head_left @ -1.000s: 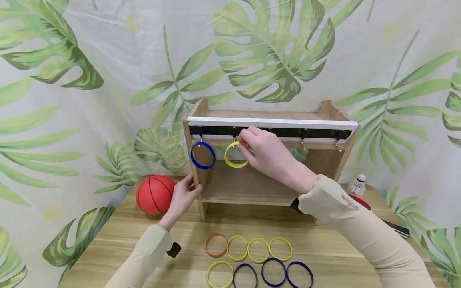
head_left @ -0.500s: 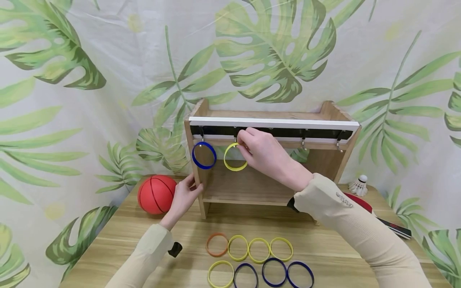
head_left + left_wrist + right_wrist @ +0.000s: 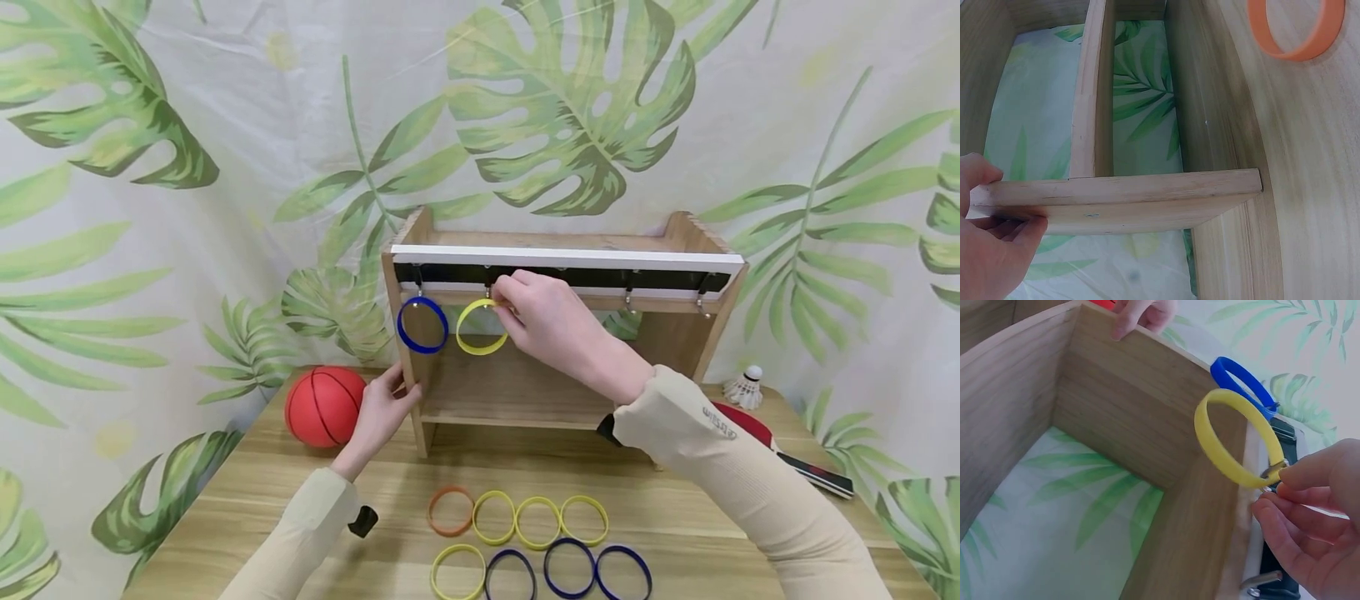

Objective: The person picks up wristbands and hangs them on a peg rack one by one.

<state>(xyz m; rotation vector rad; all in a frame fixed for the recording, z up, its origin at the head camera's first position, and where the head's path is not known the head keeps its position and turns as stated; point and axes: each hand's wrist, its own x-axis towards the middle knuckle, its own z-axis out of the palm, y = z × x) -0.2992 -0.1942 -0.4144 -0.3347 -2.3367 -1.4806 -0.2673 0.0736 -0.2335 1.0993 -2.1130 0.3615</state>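
Observation:
My right hand [image 3: 551,321] is at the hook rail [image 3: 525,277] of a small wooden shelf [image 3: 517,375]. Its fingertips pinch the edge of a yellow silicone wristband [image 3: 462,335], right by the second hook from the left. Seen from the right wrist, the metal hook [image 3: 1274,469] crosses the wristband's end beside the fingertips. On the leftmost hook hangs a blue wristband [image 3: 401,332]. My left hand [image 3: 382,408] grips the shelf's left side panel [image 3: 1116,190], thumb and fingers on opposite faces.
Below the shelf lie an orange wristband [image 3: 430,518], several yellow wristbands [image 3: 433,575] and dark blue wristbands [image 3: 548,571]. A small red basketball [image 3: 322,407] stands left, beside my left hand. To the right are a shuttlecock [image 3: 744,388] and a paddle [image 3: 813,475].
My right hand and the yellow wristband have shifted slightly left along the rail, toward the blue one. The left hand keeps its hold on the side panel.

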